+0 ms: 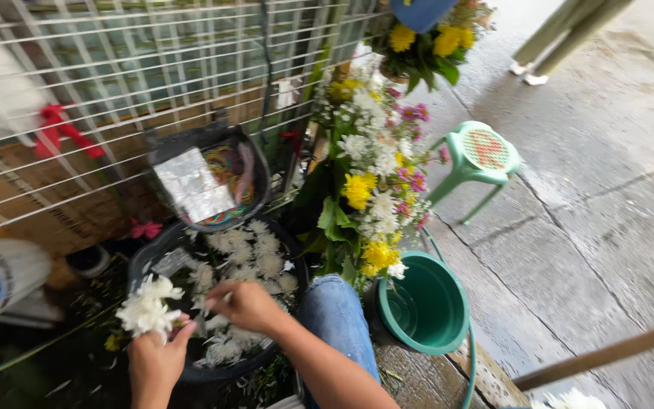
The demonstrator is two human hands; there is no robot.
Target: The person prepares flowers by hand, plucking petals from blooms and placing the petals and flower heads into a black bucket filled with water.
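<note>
White chrysanthemum bunch gripped in left hand above black basin, keeping loose blooms contained; right hand pinching one stem.

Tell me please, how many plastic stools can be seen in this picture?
1. A green plastic stool stands on the wet pavement, right of the mixed flower bunches and beyond the green bucket. Others may be hidden outside the frame.
</note>
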